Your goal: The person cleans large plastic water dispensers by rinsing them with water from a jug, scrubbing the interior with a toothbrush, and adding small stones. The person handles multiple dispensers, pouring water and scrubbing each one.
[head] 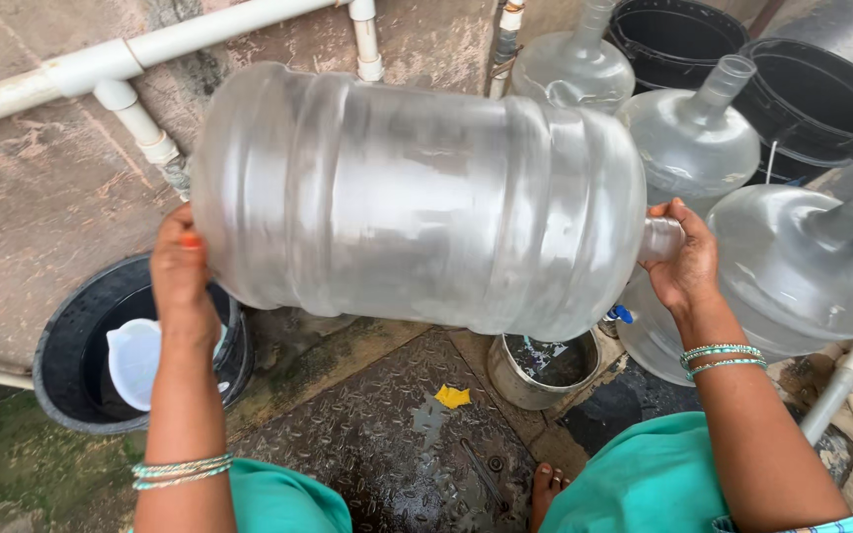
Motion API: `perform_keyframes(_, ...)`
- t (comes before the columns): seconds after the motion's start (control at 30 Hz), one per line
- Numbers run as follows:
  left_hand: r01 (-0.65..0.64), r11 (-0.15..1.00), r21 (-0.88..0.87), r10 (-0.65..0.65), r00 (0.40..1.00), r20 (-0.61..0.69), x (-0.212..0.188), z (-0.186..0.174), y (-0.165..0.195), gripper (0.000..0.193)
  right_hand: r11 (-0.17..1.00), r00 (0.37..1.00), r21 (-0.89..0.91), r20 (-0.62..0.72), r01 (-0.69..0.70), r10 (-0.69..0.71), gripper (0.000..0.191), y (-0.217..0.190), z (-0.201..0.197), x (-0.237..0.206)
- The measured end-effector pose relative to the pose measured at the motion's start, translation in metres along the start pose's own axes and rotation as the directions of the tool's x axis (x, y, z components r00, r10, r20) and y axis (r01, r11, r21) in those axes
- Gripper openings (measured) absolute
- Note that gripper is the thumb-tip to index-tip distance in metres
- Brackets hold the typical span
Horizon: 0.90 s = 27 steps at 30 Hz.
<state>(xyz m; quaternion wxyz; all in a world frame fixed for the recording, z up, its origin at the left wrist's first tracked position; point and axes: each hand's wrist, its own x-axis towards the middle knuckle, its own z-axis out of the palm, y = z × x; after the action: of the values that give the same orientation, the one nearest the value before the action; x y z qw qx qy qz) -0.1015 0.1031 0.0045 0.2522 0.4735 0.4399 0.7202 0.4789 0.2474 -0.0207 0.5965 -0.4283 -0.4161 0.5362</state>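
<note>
At the centre of the view, a large clear water jug (417, 197) lies on its side in mid-air, base toward nine o'clock and neck toward three o'clock. The left hand (182, 271) presses flat against the base, its fingers spread over the rim and partly hidden behind the jug. The right hand (685, 259) wraps around the short neck, fingers closed on it.

The jug looks empty or nearly so, so it should be light for its bulk, though awkward because of its width. The plastic is stiff but ribbed and thin enough to flex a little, and its wet-looking sheen suggests a slippery wall. The neck gives the only narrow grip; the flat base takes a steadying palm, and the ribs around the body offer some purchase.

At one to three o'clock stand three more clear jugs (691, 138), upright, with two black tubs (821, 99) behind them. At seven o'clock a black bucket (71, 345) holds a white scoop (135, 360). At five o'clock a small metal pot (543, 370) sits on the wet patterned metal floor plate (387, 434), near a yellow scrap (452, 397). White pipes (130, 59) run along the stone wall at eleven o'clock.

Whether any water remains inside the jug is hard to tell through the glare. The mouth of the jug is covered by the right hand, and a small blue thing (622, 315) under it is too small to identify.
</note>
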Motion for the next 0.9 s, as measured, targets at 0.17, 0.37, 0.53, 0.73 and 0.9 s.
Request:
perform_keyframes(0.17, 0.188, 0.789, 0.585, -0.076, 0.975, -0.21, -0.012, 0.027, -0.022, 0.096, 0.919, 0.96, -0.281, -0.084, -0.278, 0.265, 0.043, 0.041, 0.0, 0.007)
perform_keyframes(0.37, 0.406, 0.567, 0.717, -0.219, 0.913, -0.343, -0.007, 0.026, -0.022, 0.086, 0.799, 0.834, -0.255, -0.267, -0.545, 0.483, 0.034, 0.111, -0.005, 0.009)
perform_keyframes(0.53, 0.014, 0.832, 0.555, 0.131, 0.967, -0.22, 0.011, 0.029, 0.041, 0.086, 0.945, 0.95, 0.096, 0.041, -0.313, 0.31, 0.032, 0.087, 0.007, 0.025)
perform_keyframes(0.73, -0.592, 0.534, 0.604, 0.668, 0.733, 0.129, 0.046, 0.082, 0.15, 0.094, 0.957, 0.98, 0.272, 0.192, -0.097, 0.045, 0.037, 0.053, 0.13, -0.023)
perform_keyframes(0.9, -0.781, 0.283, 0.557, 0.714, 0.559, 0.422, 0.031, 0.158, 0.17, 0.086, 0.994, 0.944, 0.11, 0.324, 0.026, -0.06, 0.038, 0.126, 0.215, -0.147)
